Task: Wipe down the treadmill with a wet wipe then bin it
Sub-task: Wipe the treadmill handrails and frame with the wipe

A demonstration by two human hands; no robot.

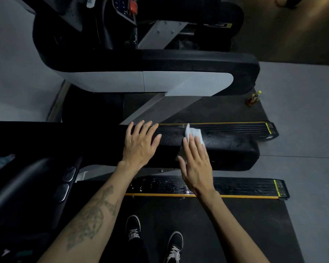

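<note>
- Wiping step under way: right hand (196, 164), fingers flat and together, pressed the wet wipe (193, 132) onto the treadmill (226, 149) side rail at frame centre.
- Left hand (141, 143) rested spread on the same rail, holding nothing.
- Next move likely: sweep rightward along the rail; binning not yet due, no bin visible.

Small amber bottle (253, 99), yellow cap, upright on neighbouring treadmill's belt (226, 111); grey floor (302, 111) beside.
</note>
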